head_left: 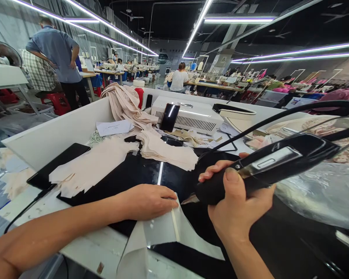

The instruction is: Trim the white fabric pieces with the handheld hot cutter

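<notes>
My right hand (235, 205) is wrapped round a black corded handheld tool (267, 161) with a silver strip along its top. The tool tilts down to the left over the glossy black work surface (200, 219), and its tip is partly hidden. Just left of that tip, my left hand (151, 201) has its fingers pressed together on a pale fabric piece (159, 232) with a raised seam. The fabric hangs over the front edge. Beyond my hands lie stacked cream fabric pieces (168, 151) and a spread of cut pieces (95, 164).
A phone (170, 117) leans on a white vented box (189, 114) at the back. Beige cloth (123, 102) drapes over the white side wall (58, 130). A black cable (267, 120) arches over the right side, above a clear plastic bag (322, 193). Co-workers are farther off.
</notes>
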Motion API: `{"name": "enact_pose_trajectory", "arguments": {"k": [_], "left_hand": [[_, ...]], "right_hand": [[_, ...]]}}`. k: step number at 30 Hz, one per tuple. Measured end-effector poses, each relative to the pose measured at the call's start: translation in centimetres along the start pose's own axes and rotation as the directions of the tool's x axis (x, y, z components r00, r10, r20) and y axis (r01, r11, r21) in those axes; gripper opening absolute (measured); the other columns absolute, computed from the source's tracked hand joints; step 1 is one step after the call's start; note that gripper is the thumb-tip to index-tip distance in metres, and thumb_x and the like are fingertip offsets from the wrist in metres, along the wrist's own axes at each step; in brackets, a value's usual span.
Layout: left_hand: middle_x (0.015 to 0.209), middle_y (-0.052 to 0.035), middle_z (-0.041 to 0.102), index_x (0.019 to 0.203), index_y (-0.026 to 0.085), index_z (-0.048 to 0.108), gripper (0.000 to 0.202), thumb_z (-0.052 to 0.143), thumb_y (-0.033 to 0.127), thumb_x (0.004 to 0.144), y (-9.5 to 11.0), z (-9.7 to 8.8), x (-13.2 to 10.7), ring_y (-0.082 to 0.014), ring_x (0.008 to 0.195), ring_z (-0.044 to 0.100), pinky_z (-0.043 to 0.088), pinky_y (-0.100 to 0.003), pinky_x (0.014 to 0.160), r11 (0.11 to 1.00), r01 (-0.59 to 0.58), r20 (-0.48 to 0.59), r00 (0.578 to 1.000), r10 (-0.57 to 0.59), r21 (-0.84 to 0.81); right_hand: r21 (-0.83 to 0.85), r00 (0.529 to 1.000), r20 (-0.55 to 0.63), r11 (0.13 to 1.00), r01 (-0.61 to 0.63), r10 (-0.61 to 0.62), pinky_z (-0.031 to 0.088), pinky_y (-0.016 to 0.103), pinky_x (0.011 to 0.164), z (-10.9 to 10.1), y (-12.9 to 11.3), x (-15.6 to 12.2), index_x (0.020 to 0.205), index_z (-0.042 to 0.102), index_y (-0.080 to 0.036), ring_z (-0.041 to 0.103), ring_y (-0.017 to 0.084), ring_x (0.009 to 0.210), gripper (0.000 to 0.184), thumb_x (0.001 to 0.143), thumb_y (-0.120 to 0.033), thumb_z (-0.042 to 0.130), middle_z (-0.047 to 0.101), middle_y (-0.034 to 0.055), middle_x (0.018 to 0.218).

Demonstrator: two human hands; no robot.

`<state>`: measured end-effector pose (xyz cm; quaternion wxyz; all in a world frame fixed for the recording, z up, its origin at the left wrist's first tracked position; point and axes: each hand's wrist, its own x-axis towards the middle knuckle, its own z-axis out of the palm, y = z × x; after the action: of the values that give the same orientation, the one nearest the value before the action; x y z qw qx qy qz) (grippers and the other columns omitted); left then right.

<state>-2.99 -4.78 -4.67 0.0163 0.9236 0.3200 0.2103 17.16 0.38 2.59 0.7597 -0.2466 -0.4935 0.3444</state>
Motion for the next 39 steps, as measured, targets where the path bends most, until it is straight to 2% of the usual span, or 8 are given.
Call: {"name": "enact_pose_trajectory", "arguments": {"k": [6, 11, 19, 24, 28, 33, 36, 39], "left_hand": [[0.149, -0.0151, 0.087, 0.139, 0.02, 0.083, 0.024, 0.062, 0.018, 0.127, -0.4, 0.1, -0.3, -0.0269, 0.14, 0.085, 0.07, -0.033, 0.118, 1.0, -0.012, -0.01, 1.0, 0.012, -0.017], [0.148, -0.0153, 0.087, 0.141, 0.019, 0.083, 0.026, 0.059, 0.021, 0.129, -0.5, 0.2, -0.4, -0.0263, 0.14, 0.086, 0.068, -0.032, 0.12, 0.999, -0.029, -0.034, 0.999, 0.029, -0.015], [0.144, -0.0149, 0.088, 0.14, 0.017, 0.083, 0.032, 0.054, 0.028, 0.133, -0.8, -0.1, -0.4, -0.0263, 0.138, 0.086, 0.069, -0.032, 0.119, 0.998, -0.064, -0.051, 0.997, 0.065, 0.013], [0.137, -0.0176, 0.088, 0.138, 0.013, 0.086, 0.039, 0.051, 0.031, 0.134, -0.1, -0.8, 0.3, -0.0264, 0.128, 0.087, 0.07, -0.035, 0.118, 0.998, -0.061, -0.133, 0.989, 0.059, -0.015], [0.129, -0.0145, 0.088, 0.138, 0.014, 0.086, 0.034, 0.057, 0.032, 0.133, 1.0, -0.8, 1.1, -0.0254, 0.12, 0.087, 0.071, -0.033, 0.11, 0.998, -0.056, -0.054, 0.997, 0.054, -0.037], [0.124, -0.0108, 0.087, 0.125, 0.017, 0.085, 0.027, 0.062, 0.029, 0.131, 1.7, -0.5, 0.9, -0.0231, 0.11, 0.086, 0.071, -0.031, 0.099, 0.999, -0.049, 0.04, 0.998, 0.048, 0.022], [0.127, -0.0101, 0.086, 0.125, 0.017, 0.084, 0.031, 0.057, 0.029, 0.133, 1.9, -0.6, 0.3, -0.0215, 0.11, 0.085, 0.071, -0.03, 0.101, 0.997, -0.048, 0.01, 0.999, 0.048, 0.056], [0.129, -0.0099, 0.086, 0.128, 0.017, 0.084, 0.035, 0.052, 0.03, 0.134, 2.0, -0.7, -0.1, -0.0208, 0.111, 0.085, 0.071, -0.03, 0.103, 0.996, -0.058, -0.008, 0.998, 0.058, 0.075]], "right_hand": [[-0.018, 1.0, 0.01, 1.0, 0.011, -0.011, 0.065, 0.033, 0.053, -0.5, -0.4, -0.6, 0.109, 0.068, -0.032, 0.071, 0.017, 0.058, 0.048, 0.089, -0.055, 0.105, 0.074, -0.0082, 0.082], [-0.022, 1.0, 0.008, 1.0, -0.011, 0.011, 0.064, 0.032, 0.054, -0.4, -0.5, -0.8, 0.108, 0.069, -0.031, 0.069, 0.017, 0.059, 0.047, 0.087, -0.051, 0.106, 0.075, -0.0076, 0.081], [-0.032, 1.0, 0.014, 0.999, -0.016, 0.017, 0.064, 0.033, 0.056, -0.6, -1.0, -0.8, 0.122, 0.068, -0.032, 0.069, 0.017, 0.061, 0.057, 0.089, -0.056, 0.107, 0.075, -0.0082, 0.084], [-0.083, 0.999, 0.047, 0.996, 0.012, -0.009, 0.067, 0.033, 0.058, -1.3, -2.4, -0.2, 0.109, 0.071, -0.031, 0.072, 0.017, 0.061, 0.054, 0.086, -0.059, 0.11, 0.077, -0.0069, 0.085], [-0.177, 0.996, 0.085, 0.983, 0.041, -0.026, 0.068, 0.037, 0.059, -1.9, -3.3, 0.2, 0.107, 0.069, -0.031, 0.072, 0.019, 0.062, 0.057, 0.085, -0.064, 0.111, 0.081, -0.0047, 0.091], [-0.373, 0.995, 0.089, 0.925, 0.073, -0.043, 0.066, 0.04, 0.069, -2.4, -3.7, 0.0, 0.106, 0.074, -0.031, 0.076, 0.022, 0.069, 0.06, 0.085, -0.078, 0.106, 0.082, -0.0038, 0.091], [-0.323, 0.994, 0.098, 0.943, 0.077, -0.048, 0.066, 0.039, 0.07, -2.2, -3.3, -0.3, 0.108, 0.075, -0.032, 0.077, 0.021, 0.07, 0.058, 0.089, -0.079, 0.102, 0.081, -0.0047, 0.09], [-0.221, 0.994, 0.094, 0.973, 0.072, -0.052, 0.067, 0.034, 0.066, -1.7, -2.8, -0.7, 0.108, 0.074, -0.032, 0.075, 0.018, 0.066, 0.054, 0.092, -0.074, 0.103, 0.08, -0.006, 0.089]]}}
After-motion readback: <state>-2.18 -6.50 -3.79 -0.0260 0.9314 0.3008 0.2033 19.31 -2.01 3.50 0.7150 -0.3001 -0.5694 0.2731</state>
